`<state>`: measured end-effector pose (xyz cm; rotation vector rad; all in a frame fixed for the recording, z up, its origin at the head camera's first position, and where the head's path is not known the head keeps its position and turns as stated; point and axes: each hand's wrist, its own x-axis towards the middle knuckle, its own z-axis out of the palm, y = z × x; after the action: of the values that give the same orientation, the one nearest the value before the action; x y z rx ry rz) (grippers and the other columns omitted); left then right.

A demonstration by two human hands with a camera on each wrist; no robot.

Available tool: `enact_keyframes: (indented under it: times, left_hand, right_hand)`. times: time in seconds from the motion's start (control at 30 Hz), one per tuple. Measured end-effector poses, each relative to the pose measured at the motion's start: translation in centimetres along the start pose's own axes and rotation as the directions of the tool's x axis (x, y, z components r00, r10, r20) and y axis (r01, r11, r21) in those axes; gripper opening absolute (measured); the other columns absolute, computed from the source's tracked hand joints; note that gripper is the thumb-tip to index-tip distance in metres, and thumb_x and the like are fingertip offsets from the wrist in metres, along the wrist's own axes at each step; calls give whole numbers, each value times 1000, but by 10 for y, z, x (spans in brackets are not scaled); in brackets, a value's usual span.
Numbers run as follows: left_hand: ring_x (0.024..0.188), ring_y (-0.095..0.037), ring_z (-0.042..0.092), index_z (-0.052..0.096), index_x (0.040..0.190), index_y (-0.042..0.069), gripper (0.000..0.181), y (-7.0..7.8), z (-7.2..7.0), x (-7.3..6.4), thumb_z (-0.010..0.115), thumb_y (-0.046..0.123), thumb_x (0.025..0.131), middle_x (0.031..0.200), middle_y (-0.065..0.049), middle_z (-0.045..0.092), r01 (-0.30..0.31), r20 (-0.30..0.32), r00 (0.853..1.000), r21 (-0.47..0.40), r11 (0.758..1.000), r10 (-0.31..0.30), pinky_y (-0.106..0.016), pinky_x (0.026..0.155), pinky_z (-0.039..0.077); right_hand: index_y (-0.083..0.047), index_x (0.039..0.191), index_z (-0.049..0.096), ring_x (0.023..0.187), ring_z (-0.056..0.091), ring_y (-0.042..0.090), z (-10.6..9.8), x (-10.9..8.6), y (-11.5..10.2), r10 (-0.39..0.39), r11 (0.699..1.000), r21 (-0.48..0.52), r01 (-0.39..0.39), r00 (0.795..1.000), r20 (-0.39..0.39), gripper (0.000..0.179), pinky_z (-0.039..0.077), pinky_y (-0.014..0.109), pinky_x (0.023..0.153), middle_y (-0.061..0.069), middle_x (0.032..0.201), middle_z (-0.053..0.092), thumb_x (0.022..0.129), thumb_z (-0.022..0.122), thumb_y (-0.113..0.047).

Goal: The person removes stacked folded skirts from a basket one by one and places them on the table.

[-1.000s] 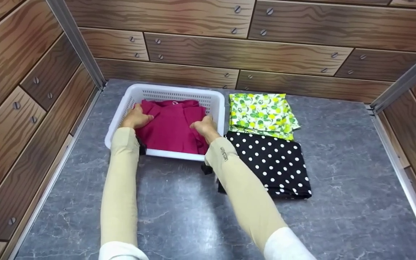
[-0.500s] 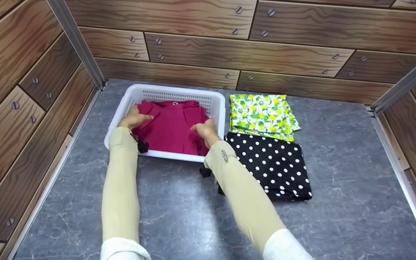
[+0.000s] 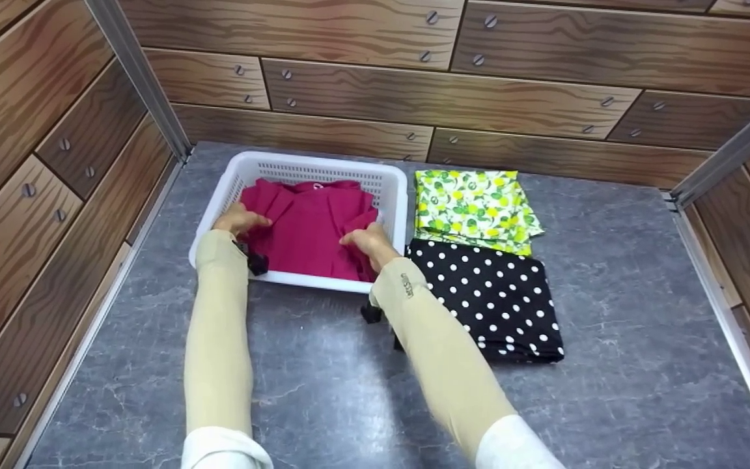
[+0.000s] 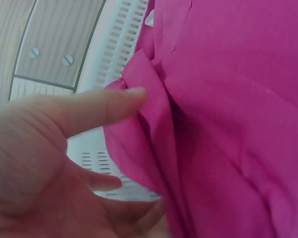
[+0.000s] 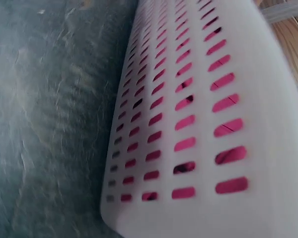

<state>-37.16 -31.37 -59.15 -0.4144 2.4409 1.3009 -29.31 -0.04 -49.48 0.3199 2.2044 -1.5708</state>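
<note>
A folded magenta garment [image 3: 310, 228] with a small white tag at its far edge lies in a white plastic basket [image 3: 323, 282]. My left hand [image 3: 239, 220] is inside the basket at the garment's left side. In the left wrist view, its thumb reaches over a loose fold of the cloth, with the fingers spread lower down beside the fold. At the right side, my right hand [image 3: 374, 242] rests on the cloth near the basket wall, thumb side up. The rest of its fingers are hidden. Only the slotted basket wall [image 5: 198, 148], with magenta showing through, appears in the right wrist view.
Right of the basket lies a folded lemon-print cloth [image 3: 469, 205], and a folded black polka-dot cloth [image 3: 486, 293] lies in front of it, partly under my right forearm. Wood-patterned walls [image 3: 362, 91] enclose the grey floor [image 3: 622, 326].
The left hand has shifted slightly toward me, and the garment's left side has spread outward toward the basket wall. The right hand has also drawn slightly nearer me.
</note>
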Motion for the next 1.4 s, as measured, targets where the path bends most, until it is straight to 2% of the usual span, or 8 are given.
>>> enact_keyframes:
  times: [0.07,0.17,0.3,0.63,0.77,0.93,1.17,1.4]
  left_hand:
    - [118,-38,51,36,145,-15,100,-6,0,11,85,38,76,138,-28,46,15,8,1000,49,999,-16,-46,100,48]
    - [137,-41,37,28,147,-21,90,58,-4,-84,70,34,89,150,-35,36,10,30,999,155,988,-15,-45,116,32]
    - [144,-43,28,17,148,-24,87,86,-6,-127,62,28,95,155,-38,26,9,60,998,136,991,-17,-44,120,25]
    - [143,-40,26,15,148,-24,86,77,-3,-121,64,21,94,155,-36,25,-43,51,998,22,999,42,-43,121,22]
    - [144,-38,24,12,149,-23,98,56,0,-91,71,28,90,155,-37,23,-66,41,997,9,998,66,-38,121,21]
    - [152,-25,-8,-18,154,-7,126,32,5,-60,79,33,85,166,-24,-10,-178,18,983,-106,978,181,-28,121,-1]
    - [153,-31,-11,-3,161,5,96,74,-4,-118,66,17,95,168,-17,-8,-220,195,952,-94,971,235,-44,123,-1]
    - [150,-41,12,34,154,-1,66,75,-7,-127,62,10,96,160,-32,23,-249,290,931,64,966,221,-49,122,13]
  right_hand:
    - [13,144,39,134,42,29,0,0,-3,-4,1000,-25,5,1000,25,71,33,33,115,22,147,45,84,72,-4]
    - [14,146,36,139,39,30,1,0,-7,-20,997,-76,24,998,53,74,31,34,116,23,152,41,85,72,-6]
    - [11,144,41,139,37,34,6,-2,-9,-43,990,-138,41,999,-10,72,33,37,115,23,149,45,83,74,-8]
    - [9,153,24,139,32,49,22,-7,-8,-28,966,-258,-25,979,-202,90,31,53,115,34,151,33,82,74,-12]
    - [11,149,24,134,41,41,17,-6,-6,-17,989,-148,-13,979,-204,87,37,45,112,32,147,40,79,73,-6]
    - [11,149,23,133,42,32,8,-2,-2,-8,1000,-16,5,987,-161,87,37,35,112,27,148,41,79,74,-3]
    - [-15,164,1,143,34,35,5,4,5,-103,993,-59,101,994,-37,115,31,39,116,15,168,15,79,78,-3]
    - [-14,158,37,149,25,30,3,6,8,-168,982,-65,178,976,139,89,24,40,120,14,164,29,81,78,1]
